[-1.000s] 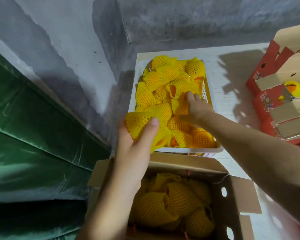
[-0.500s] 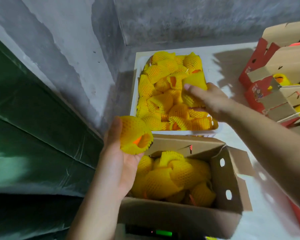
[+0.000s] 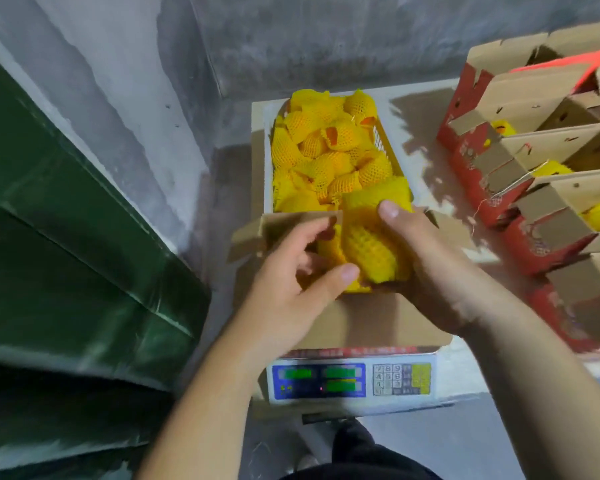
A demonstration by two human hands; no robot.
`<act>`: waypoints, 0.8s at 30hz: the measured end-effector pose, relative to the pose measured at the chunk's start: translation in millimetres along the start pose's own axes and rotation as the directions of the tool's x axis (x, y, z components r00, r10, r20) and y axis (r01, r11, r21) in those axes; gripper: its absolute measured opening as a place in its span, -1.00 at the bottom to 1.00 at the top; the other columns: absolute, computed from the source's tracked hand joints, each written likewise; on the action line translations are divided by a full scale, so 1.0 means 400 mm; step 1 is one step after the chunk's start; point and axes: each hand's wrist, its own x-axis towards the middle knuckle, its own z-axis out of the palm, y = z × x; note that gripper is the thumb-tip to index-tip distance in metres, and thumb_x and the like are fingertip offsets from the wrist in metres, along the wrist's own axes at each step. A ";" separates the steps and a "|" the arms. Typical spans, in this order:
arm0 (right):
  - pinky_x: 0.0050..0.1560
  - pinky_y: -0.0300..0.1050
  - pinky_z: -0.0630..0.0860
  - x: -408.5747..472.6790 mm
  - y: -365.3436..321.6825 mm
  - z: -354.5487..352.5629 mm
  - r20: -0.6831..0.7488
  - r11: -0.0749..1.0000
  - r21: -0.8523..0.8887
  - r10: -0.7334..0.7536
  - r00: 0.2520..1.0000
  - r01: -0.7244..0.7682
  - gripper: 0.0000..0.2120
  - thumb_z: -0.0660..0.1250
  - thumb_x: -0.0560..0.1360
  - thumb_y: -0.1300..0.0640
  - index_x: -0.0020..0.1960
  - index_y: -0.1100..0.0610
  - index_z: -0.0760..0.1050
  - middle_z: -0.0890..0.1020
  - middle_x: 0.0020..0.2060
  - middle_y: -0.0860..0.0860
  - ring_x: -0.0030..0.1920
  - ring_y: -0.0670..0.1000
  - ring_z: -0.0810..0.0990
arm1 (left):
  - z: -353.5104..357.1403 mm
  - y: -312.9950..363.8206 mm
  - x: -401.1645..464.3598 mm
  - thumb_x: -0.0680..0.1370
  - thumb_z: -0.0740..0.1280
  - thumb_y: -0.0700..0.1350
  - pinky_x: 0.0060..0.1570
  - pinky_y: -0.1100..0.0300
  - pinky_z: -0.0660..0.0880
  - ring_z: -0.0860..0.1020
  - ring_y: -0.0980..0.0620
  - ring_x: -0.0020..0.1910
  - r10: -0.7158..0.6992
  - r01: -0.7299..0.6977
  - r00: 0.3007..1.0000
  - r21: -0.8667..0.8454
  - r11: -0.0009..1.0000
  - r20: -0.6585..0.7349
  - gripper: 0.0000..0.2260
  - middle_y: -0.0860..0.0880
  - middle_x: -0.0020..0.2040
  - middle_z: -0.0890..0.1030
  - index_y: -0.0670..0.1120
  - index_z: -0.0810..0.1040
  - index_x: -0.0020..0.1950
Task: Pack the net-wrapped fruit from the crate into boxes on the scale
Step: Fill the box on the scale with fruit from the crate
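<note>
Yellow net-wrapped fruit (image 3: 371,251) sits tilted over the open cardboard box (image 3: 371,320) (held between both hands); more fruit fills the crate (image 3: 326,157) behind the box; the scale (image 3: 350,379) lies beneath the box.

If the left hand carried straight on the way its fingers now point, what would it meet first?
Most likely the net-wrapped fruit over the open box, gripped by the right hand. The left hand points up and right at it, thumb nearly touching; depth is unclear.

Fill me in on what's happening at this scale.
A person is packing net-wrapped fruit. Both hands are over the open cardboard box on the scale. The right hand grips a yellow net-wrapped fruit, and the left hand curls around another beside it. The crate behind holds many more. Filled red boxes stand to the right.
</note>
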 end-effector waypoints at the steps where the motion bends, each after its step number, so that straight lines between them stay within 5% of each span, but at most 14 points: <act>1: 0.12 0.21 0.63 -0.011 0.014 0.015 0.019 0.999 0.052 -0.004 1.000 0.003 -0.43 0.48 0.46 -0.12 0.42 -0.03 0.45 0.65 0.27 0.13 0.24 0.18 0.67 | 0.008 0.003 -0.017 0.65 0.41 0.04 0.25 0.27 0.54 0.59 0.17 0.30 0.024 -0.024 1.000 -0.025 0.999 -0.018 -0.53 0.17 0.38 0.59 0.09 0.44 0.55; 3: 0.16 0.25 0.60 -0.033 0.026 0.035 0.019 0.996 0.061 -0.069 0.997 0.068 -0.40 0.47 0.41 0.05 0.41 -0.03 0.38 0.62 0.27 0.17 0.28 0.23 0.63 | 0.008 0.008 -0.043 0.71 0.31 -0.09 0.30 0.21 0.54 0.60 0.16 0.28 0.065 -0.066 0.989 0.001 0.998 -0.131 -0.64 0.05 0.33 0.64 -0.06 0.50 0.52; 5: 0.18 0.24 0.60 -0.050 0.021 0.057 -0.007 0.971 -0.157 -0.182 0.983 0.179 -0.42 0.49 0.40 0.02 0.38 -0.04 0.40 0.64 0.20 0.12 0.23 0.18 0.65 | -0.011 0.007 -0.065 0.72 0.27 -0.14 0.31 0.06 0.56 0.62 0.14 0.24 0.059 -0.042 0.980 0.095 0.995 -0.189 -0.70 0.06 0.26 0.68 -0.04 0.57 0.45; 7: 0.07 0.19 0.65 -0.062 0.010 0.091 -0.049 0.919 -0.301 -0.280 0.959 0.253 -0.46 0.51 0.39 -0.07 0.32 -0.02 0.46 0.68 0.08 0.06 0.11 0.16 0.68 | -0.031 0.003 -0.086 0.72 0.29 -0.11 0.23 0.14 0.58 0.62 0.21 0.20 0.053 -0.034 0.981 0.103 0.994 -0.189 -0.74 0.17 0.20 0.69 0.08 0.58 0.39; 9: -0.07 0.15 0.64 -0.077 -0.002 0.130 -0.105 0.916 -0.282 -0.326 0.940 0.286 -0.57 0.51 0.42 -0.15 0.22 -0.03 0.56 0.72 -0.02 0.03 -0.01 0.16 0.70 | -0.041 0.008 -0.109 0.70 0.32 0.00 0.25 0.22 0.55 0.60 0.26 0.26 0.000 -0.006 0.982 -0.031 1.000 -0.189 -0.68 0.22 0.27 0.65 0.18 0.50 0.47; 12: -0.22 -0.25 0.55 -0.111 0.007 0.170 -0.076 0.905 -0.293 -0.345 0.936 0.310 -0.69 0.48 0.47 -0.18 0.11 -0.03 0.62 0.70 -0.18 -0.15 -0.19 -0.14 0.66 | -0.053 0.013 -0.146 0.62 0.35 0.17 0.33 -0.04 0.58 0.61 0.05 0.35 -0.092 0.031 0.984 -0.367 0.930 -0.150 -0.50 0.05 0.39 0.62 0.09 0.45 0.55; 14: -0.22 -0.33 0.52 -0.129 0.037 0.194 -0.053 0.886 -0.365 -0.327 0.943 0.287 -0.59 0.50 0.43 -0.21 0.17 -0.04 0.56 0.68 -0.17 -0.18 -0.21 -0.21 0.63 | -0.057 0.013 -0.164 0.61 0.37 0.20 0.33 -0.12 0.57 0.64 -0.02 0.32 -0.114 0.050 0.987 -0.454 0.890 -0.116 -0.51 -0.01 0.34 0.66 0.04 0.51 0.50; 17: -0.11 -0.14 0.58 -0.149 0.093 0.217 -0.122 0.865 -0.417 -0.358 0.926 0.279 -0.34 0.55 0.37 -0.29 0.26 0.00 0.35 0.64 0.05 0.01 -0.07 -0.11 0.66 | -0.049 0.008 -0.186 0.61 0.40 0.13 0.23 -0.05 0.63 0.68 0.02 0.23 -0.127 0.045 0.977 -0.420 0.906 -0.169 -0.58 0.03 0.23 0.71 0.01 0.56 0.42; 20: -0.05 0.10 0.63 -0.163 0.102 0.221 -0.154 0.760 -0.539 -0.514 0.844 0.364 -0.37 0.55 0.40 -0.30 0.24 0.02 0.37 0.61 0.06 0.02 -0.01 -0.02 0.66 | -0.050 -0.005 -0.201 0.63 0.40 0.09 0.14 0.09 0.65 0.69 0.10 0.17 -0.091 0.026 0.978 -0.324 0.946 -0.187 -0.66 0.10 0.18 0.73 0.03 0.56 0.38; 24: 0.07 0.02 0.54 -0.132 0.060 0.200 -0.075 0.453 -0.827 -0.675 0.734 0.333 -0.31 0.54 0.44 -0.22 0.39 0.11 0.40 0.52 0.20 0.00 0.19 0.06 0.57 | -0.074 -0.032 -0.203 0.65 0.39 0.00 0.19 0.05 0.60 0.67 0.14 0.13 -0.080 0.073 0.967 -0.039 0.997 -0.240 -0.69 0.09 0.14 0.71 0.07 0.52 0.39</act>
